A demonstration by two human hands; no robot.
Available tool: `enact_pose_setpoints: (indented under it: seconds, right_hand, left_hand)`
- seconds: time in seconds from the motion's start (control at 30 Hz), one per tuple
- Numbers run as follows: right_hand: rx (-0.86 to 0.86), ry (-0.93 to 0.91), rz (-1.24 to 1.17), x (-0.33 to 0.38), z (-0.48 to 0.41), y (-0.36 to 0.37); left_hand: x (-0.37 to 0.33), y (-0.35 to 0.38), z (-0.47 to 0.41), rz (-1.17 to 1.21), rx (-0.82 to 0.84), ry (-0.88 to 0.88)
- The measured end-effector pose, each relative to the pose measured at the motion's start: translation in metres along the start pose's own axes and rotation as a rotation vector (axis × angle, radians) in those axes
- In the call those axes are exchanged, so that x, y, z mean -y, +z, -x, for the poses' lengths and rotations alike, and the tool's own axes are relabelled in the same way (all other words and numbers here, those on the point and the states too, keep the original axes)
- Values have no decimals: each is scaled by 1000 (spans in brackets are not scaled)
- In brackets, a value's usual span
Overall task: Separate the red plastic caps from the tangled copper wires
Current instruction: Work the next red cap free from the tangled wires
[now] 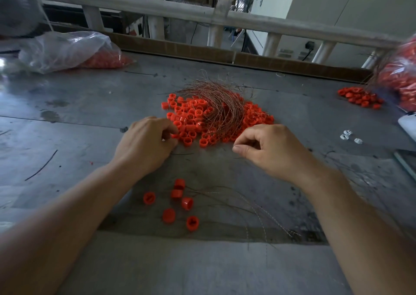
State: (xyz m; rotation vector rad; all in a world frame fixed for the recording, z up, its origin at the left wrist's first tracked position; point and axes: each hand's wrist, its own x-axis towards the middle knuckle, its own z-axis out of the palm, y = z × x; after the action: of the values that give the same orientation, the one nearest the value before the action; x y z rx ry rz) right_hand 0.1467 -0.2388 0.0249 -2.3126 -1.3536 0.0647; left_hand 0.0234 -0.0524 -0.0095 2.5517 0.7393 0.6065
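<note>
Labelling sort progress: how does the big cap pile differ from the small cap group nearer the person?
The big pile holds very many caps, heaped; the small group has six, mostly apart. A dense copper wire bundle lies over the big pile; only a few loose wires run by the small group. The left hand and right hand are at the big pile's edge, not the small group. Both are red caps on the table.

No legible text, label, brand, number or sign is present. The red caps, the clear bag at upper left and the cardboard strip along the far counter edge bear no readable marking.
</note>
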Motion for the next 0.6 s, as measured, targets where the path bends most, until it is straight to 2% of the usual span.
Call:
enact_pose_setpoints:
  seconds: [0.27,0.4,0.5,0.6]
  right_hand:
    - [-29,-21,20,0,-2,4]
    - [10,-43,48,0,-2,9]
    - [18,-49,74,0,-2,10]
    - [-11,-52,62,1,-2,10]
  left_hand:
    - [-3,-3,2,9,12,17]
    - [-2,-2,2,59,-15,2]
    - [-7,-6,5,149,-77,67]
    - [-17,-8,11,252,-15,188]
